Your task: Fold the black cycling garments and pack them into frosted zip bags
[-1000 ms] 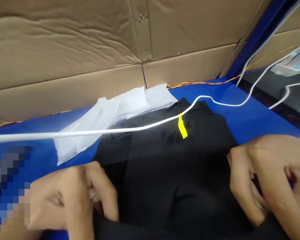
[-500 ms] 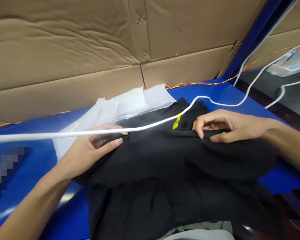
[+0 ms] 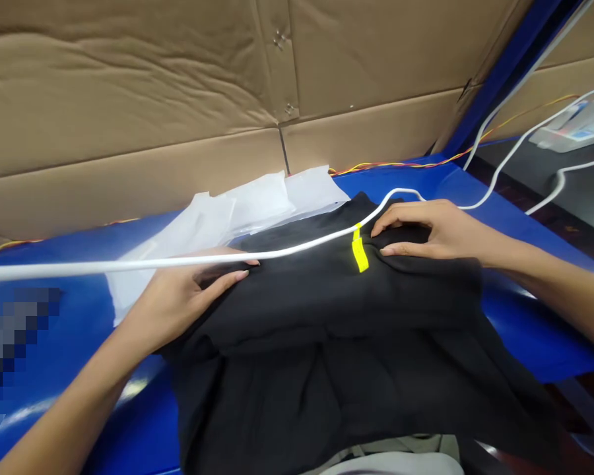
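Note:
A black garment lies across the blue table, its near part hanging down over the front edge. My left hand pinches a fold at its left side, the fingers partly hidden behind a white cable. On the right, my right hand grips the folded fabric between thumb and fingers. A bright yellow tag shows on the cloth just left of those fingertips. I cannot tell what kind of garment it is.
Several thin white sheets or bags lie behind the garment on the blue table. Brown padded panels stand along the back. Red and yellow wires run along their foot. A clear plastic container sits far right.
My right hand has moved left and slightly away from me, drawing the fabric's right side inward. The yellow tag now shows more fully. My left hand has barely shifted.

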Action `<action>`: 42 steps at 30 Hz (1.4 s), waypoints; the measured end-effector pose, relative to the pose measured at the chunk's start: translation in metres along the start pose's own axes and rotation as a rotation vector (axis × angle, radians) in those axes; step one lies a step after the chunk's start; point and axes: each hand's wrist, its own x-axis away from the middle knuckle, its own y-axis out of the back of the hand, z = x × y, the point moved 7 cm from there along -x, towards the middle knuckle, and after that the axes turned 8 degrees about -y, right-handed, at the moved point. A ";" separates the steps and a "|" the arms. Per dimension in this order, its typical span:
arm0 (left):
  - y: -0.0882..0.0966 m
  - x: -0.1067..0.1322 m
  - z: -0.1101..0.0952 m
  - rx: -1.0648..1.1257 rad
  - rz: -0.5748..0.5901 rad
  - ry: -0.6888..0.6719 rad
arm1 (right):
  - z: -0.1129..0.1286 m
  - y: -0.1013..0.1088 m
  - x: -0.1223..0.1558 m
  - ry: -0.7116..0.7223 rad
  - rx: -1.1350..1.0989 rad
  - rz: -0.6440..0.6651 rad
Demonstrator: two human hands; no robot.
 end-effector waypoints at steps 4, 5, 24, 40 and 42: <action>0.005 -0.001 -0.010 0.083 0.015 -0.095 | 0.004 0.004 0.001 0.047 -0.052 -0.028; 0.006 -0.001 -0.014 0.111 0.046 -0.124 | 0.006 0.005 0.002 0.045 -0.087 -0.012; -0.018 0.021 -0.063 -0.116 0.387 -0.605 | 0.016 0.002 0.007 0.026 -0.057 0.041; -0.030 0.026 -0.103 0.006 0.404 -0.688 | 0.034 -0.032 0.016 -0.235 -0.892 0.231; -0.032 0.027 -0.097 0.098 0.392 -0.633 | 0.040 -0.040 0.018 -0.191 -0.956 0.299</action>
